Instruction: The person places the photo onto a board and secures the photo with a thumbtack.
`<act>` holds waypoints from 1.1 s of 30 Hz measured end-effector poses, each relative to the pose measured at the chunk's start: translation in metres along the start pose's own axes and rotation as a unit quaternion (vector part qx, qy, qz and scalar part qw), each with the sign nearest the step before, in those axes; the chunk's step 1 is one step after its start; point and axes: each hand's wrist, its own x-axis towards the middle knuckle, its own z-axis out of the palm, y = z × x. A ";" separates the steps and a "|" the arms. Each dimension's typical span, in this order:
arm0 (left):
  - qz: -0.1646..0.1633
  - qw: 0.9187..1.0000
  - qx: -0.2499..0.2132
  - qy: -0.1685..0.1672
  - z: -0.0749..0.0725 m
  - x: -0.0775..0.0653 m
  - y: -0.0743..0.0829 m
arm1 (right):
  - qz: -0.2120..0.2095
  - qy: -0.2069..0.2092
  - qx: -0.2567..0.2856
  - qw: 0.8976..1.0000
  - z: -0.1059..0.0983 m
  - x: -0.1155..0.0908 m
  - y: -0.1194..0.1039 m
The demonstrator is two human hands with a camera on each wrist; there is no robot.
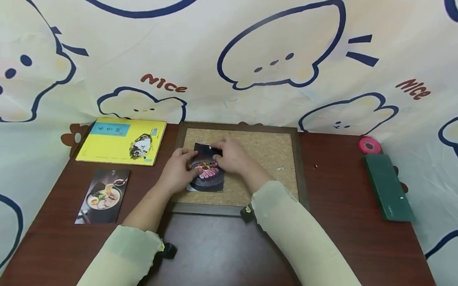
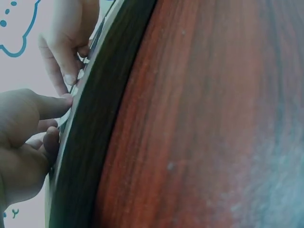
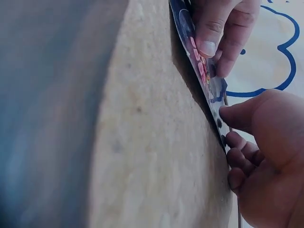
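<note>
A photo card (image 1: pixel 210 184) of a food dish with pink pieces on a dark plate lies over the left part of the framed cork board (image 1: pixel 257 194). My left hand (image 1: pixel 178 170) holds its left side, the thumb on the picture and the index finger near the upper left corner. At the upper right corner, my right hand (image 1: pixel 233 157) pinches the card between thumb and curled fingers. A tiny shiny spot shows by the right index fingertip. In the right wrist view the card (image 3: pixel 199 61) stands slightly bowed off the cork, both thumbs (image 3: pixel 207 47) on its face.
A second photo card (image 1: pixel 103 198) with a noodle bowl lies at the left, below a yellow book (image 1: pixel 107 147). On the right are a pink round roll (image 1: pixel 370 145) and a dark green box (image 1: pixel 389 187). A small white mark shows on the cork, right of my hand.
</note>
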 end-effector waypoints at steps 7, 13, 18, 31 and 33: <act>-0.005 1.000 0.014 -0.003 -0.005 -0.007 0.002 | -0.003 0.030 0.041 0.999 -0.003 -0.018 0.008; -0.003 1.000 0.017 -0.001 -0.007 -0.013 0.001 | 0.004 0.040 0.058 0.998 -0.008 -0.036 0.017; 0.011 1.000 0.002 0.020 -0.010 -0.019 -0.003 | 0.001 0.052 0.070 0.996 -0.013 -0.046 0.023; 0.066 0.995 -0.009 0.076 -0.015 -0.033 -0.012 | 0.009 0.085 0.079 0.993 -0.030 -0.095 0.052; 0.068 0.995 -0.004 0.079 -0.016 -0.036 -0.014 | 0.007 0.093 0.075 0.993 -0.034 -0.102 0.056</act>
